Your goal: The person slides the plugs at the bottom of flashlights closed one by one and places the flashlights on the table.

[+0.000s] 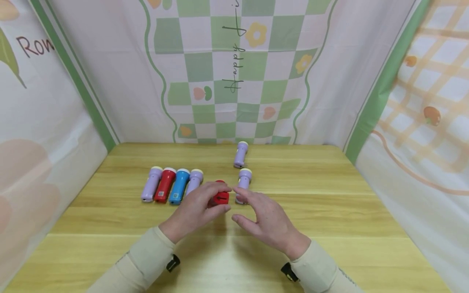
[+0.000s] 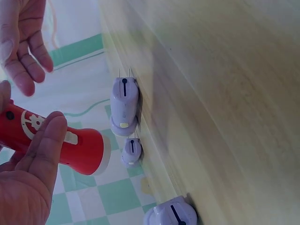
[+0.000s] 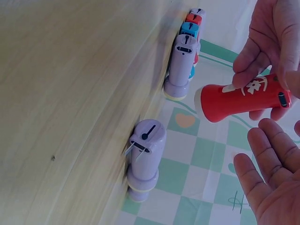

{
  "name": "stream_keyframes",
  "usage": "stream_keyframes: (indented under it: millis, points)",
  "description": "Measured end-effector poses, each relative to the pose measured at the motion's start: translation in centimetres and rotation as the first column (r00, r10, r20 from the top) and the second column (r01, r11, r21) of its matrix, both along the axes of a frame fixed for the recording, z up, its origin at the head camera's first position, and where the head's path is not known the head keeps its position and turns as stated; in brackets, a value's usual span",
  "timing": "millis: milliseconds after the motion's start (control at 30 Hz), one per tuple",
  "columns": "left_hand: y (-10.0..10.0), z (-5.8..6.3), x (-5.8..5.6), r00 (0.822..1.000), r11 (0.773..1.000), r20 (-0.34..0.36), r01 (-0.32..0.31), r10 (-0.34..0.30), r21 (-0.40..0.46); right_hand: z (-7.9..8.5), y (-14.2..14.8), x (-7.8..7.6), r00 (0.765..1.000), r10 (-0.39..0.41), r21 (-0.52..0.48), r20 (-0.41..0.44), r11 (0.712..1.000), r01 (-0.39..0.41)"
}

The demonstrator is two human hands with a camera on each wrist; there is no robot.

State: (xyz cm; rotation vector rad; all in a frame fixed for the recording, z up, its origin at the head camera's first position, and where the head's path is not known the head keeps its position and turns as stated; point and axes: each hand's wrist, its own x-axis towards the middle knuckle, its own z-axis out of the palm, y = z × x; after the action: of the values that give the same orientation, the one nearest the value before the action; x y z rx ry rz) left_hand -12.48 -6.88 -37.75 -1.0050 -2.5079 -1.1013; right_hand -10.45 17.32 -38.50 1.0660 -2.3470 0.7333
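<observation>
My left hand (image 1: pixel 198 209) grips a red flashlight (image 3: pixel 222 102) above the table, between thumb and fingers. The flashlight has a white lens rim and a white flower print, and its tail end faces me in the head view. To its right my right hand (image 1: pixel 269 219) is held with fingers spread, apart from it and holding nothing. Close beyond the right fingertips lies a purple flashlight (image 2: pixel 124 101) with two thin metal prongs sticking out of its tail. Left of the held one, another purple flashlight (image 1: pixel 195 179) lies partly hidden behind my left hand.
Further left in the row lie a blue flashlight (image 1: pixel 179 187), a red one (image 1: pixel 165 186) and a purple one (image 1: pixel 152 185). One more purple flashlight (image 1: pixel 240 154) lies near the back edge of the wooden table (image 1: pixel 311 183). Printed curtains (image 1: pixel 329 110) enclose the back and sides.
</observation>
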Motion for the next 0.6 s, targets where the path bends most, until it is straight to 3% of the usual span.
stream_keyframes:
  millis: [333, 600]
  points:
    - [-0.32, -0.24, -0.49, 0.998, 0.995, -0.064, -0.018, 0.011, -0.099, 0.06, 0.09, 0.06, 1.000, -0.010, 0.011, -0.002, 1.000, 0.010]
    - [-0.25, -0.15, -0.86, 0.992, 0.978, -0.107, -0.085, 0.065, -0.191, 0.23, 0.19, 0.11, 0.999, -0.036, 0.029, 0.028, 0.999, 0.035]
